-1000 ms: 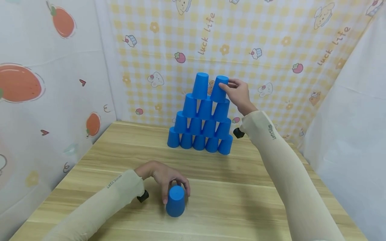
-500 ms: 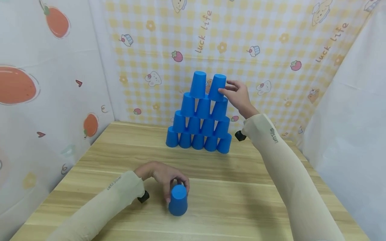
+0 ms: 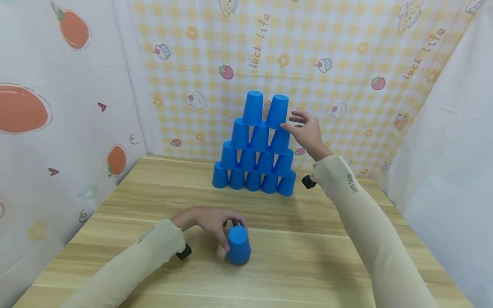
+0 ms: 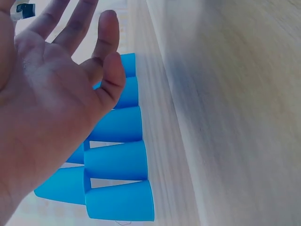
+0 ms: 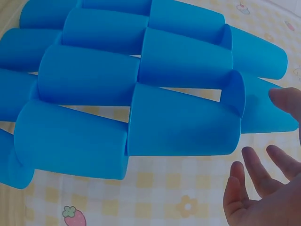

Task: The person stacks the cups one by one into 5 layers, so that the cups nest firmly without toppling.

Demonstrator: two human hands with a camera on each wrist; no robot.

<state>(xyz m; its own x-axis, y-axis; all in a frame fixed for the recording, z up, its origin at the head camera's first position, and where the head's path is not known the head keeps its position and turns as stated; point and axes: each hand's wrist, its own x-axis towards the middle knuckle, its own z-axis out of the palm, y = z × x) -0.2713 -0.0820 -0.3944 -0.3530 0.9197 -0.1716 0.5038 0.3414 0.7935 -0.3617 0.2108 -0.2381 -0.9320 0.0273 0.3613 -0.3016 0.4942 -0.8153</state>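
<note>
Blue cups, upside down, form a stepped pyramid (image 3: 259, 137), with two cups on its highest row. Beside the top right cup (image 3: 277, 112) is my right hand (image 3: 307, 131), fingers spread. Its thumb tip overlaps that cup's lower edge in the head view, and the right wrist view shows the other fingertips apart from it. Nearer the front, my left hand (image 3: 215, 222) grips a single upside-down blue cup (image 3: 239, 246), thumb on its left side and fingers behind. In the left wrist view the palm (image 4: 51, 89) shows, but the gripped cup is out of frame.
The pyramid stands toward the back of a wood-grain table (image 3: 165, 184), close before a yellow checked backdrop (image 3: 185, 77). White printed cloth (image 3: 69, 107) hangs at the left, plain white cloth (image 3: 443, 141) at the right.
My right hand has let go of the top right cup and drawn down and slightly right. My left hand's cup has moved right and a little toward the pyramid.
</note>
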